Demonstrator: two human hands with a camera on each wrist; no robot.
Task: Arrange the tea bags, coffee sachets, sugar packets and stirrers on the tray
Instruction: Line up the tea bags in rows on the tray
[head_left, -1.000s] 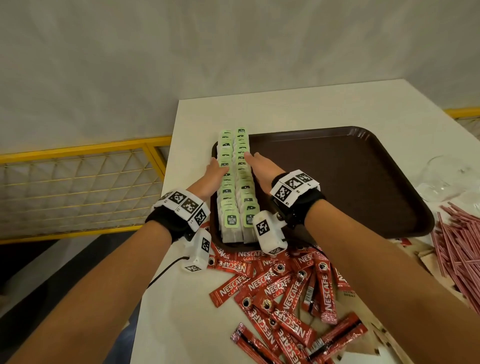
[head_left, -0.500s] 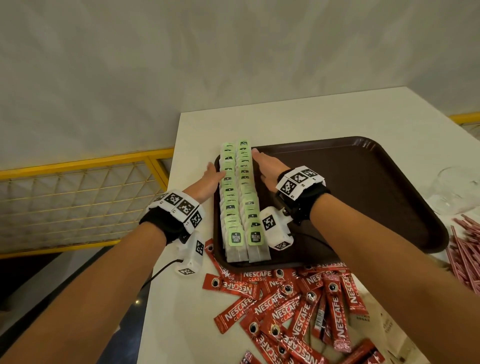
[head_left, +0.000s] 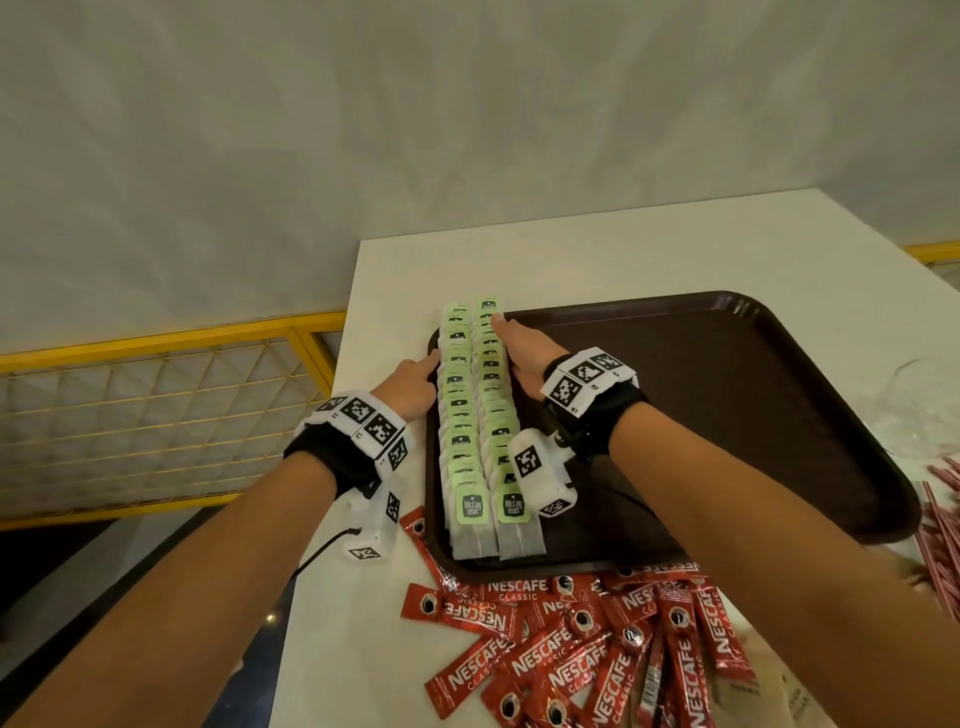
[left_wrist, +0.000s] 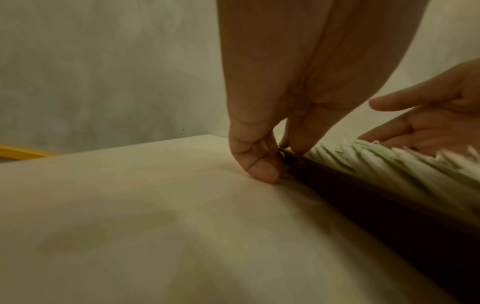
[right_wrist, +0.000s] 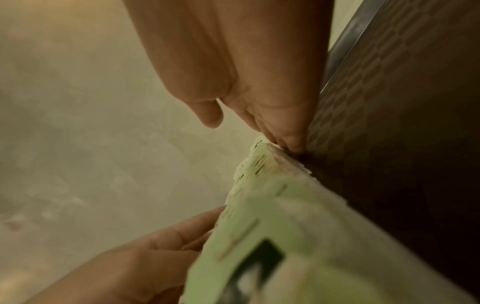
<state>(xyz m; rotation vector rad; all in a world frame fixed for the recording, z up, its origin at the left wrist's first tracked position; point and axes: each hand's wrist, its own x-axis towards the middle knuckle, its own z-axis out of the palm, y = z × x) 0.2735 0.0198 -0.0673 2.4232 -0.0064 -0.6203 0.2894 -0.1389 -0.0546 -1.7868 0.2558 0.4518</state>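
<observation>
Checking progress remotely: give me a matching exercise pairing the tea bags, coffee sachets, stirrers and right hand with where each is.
Things:
1. tea bags
2. coffee sachets
3. stirrers
4. right hand

Places:
A. table, right of the tray
B. two rows along the tray's left side
C. against the right row
D. table, in front of the tray

Pairs: 1-B, 2-D, 3-A, 4-C

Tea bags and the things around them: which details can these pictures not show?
- Head view: left hand fingertips hidden behind tea bags.
- Head view: stirrers cut off by right edge.
- Right wrist view: nearest tea bag label blurred, unreadable.
- Sugar packets: none identifiable.
</observation>
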